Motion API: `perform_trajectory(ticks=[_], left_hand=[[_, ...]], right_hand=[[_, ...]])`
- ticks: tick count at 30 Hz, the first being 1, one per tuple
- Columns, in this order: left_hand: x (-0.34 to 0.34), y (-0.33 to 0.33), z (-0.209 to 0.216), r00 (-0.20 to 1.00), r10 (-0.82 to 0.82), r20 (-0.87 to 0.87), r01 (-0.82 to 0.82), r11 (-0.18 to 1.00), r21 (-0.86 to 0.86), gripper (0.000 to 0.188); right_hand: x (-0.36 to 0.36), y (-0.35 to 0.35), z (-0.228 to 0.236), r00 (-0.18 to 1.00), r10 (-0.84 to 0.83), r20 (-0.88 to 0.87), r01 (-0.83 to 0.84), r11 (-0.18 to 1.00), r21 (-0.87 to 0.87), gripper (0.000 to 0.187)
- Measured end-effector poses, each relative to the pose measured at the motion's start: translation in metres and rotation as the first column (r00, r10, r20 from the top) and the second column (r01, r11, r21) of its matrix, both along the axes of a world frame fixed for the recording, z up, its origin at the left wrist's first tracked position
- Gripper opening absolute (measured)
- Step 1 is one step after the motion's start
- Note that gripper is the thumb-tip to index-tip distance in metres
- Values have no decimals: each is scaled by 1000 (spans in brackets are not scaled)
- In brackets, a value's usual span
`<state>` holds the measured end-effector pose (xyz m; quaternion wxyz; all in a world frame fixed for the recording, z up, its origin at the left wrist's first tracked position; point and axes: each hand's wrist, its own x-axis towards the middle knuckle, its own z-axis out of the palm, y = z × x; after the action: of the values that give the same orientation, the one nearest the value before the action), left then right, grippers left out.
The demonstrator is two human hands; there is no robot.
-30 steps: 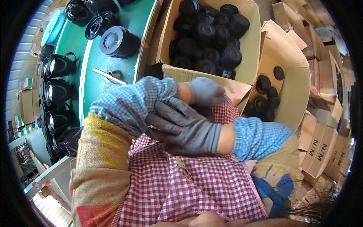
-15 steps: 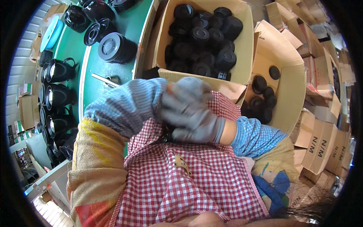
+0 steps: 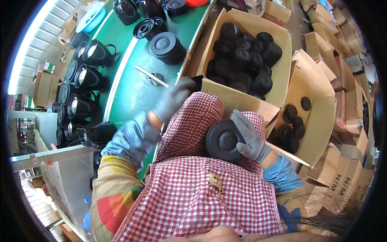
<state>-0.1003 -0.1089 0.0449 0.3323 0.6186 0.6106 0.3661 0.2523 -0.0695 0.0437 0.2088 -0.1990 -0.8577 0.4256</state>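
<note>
A: Where is the black disc (image 3: pixel 222 141) in relation to the hands?
B: On the person's lap, resting on the red-and-white checked apron (image 3: pixel 193 121). The grey-gloved right hand (image 3: pixel 250 139) touches it from the right.
A: Is that hand closed around it?
B: No, it's opened out — fingers straight and close together by the upper right edge, thumb over the rim.
A: And the left hand (image 3: pixel 176 100)?
B: Well apart from the disc, up by the edge of the green worktop (image 3: pixel 131 94), near a silver rod (image 3: pixel 152 76). It's blurred, so I can't tell whether it is open or closed.
A: How does the disc look?
B: Round and matt black, with a raised ring on its face and a thick edge. Its face is turned up toward the camera. I can't tell whether it's one piece or several stacked.
A: What about the containers?
B: Just past the knees stands a cardboard box (image 3: pixel 285 52), heaped with black lids (image 3: pixel 244 56), some in short stacks. Right beside it, a second box (image 3: pixel 318 121) holds far fewer black pieces (image 3: pixel 285 132) — most are bunched at the near end, one lies apart.
A: Anything on the worktop?
B: A stack of dark lids (image 3: pixel 166 46), and shiny black jugs (image 3: pixel 96 54) in a row along the left.
</note>
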Motion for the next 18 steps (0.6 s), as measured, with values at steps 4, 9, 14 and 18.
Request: perform_trajectory(ticks=[4,9,14,18], left_hand=[[-165,7,-34,202,122,-972,-301,952,57,77],[-199,20,-29,476,-150,-867,-230,930,-288,25],[-74,12,87,766,-232,-599,42,949,-314,21],[23,-10,129,840,-386,-382,367,922,-126,23]], right_hand=[[2,1,6,993,-109,-52,109,994,8,78],[-20,23,30,960,-250,-128,264,959,108,56],[-52,53,104,978,-198,69,80,654,753,69],[-63,54,114,891,-56,450,-212,826,523,63]])
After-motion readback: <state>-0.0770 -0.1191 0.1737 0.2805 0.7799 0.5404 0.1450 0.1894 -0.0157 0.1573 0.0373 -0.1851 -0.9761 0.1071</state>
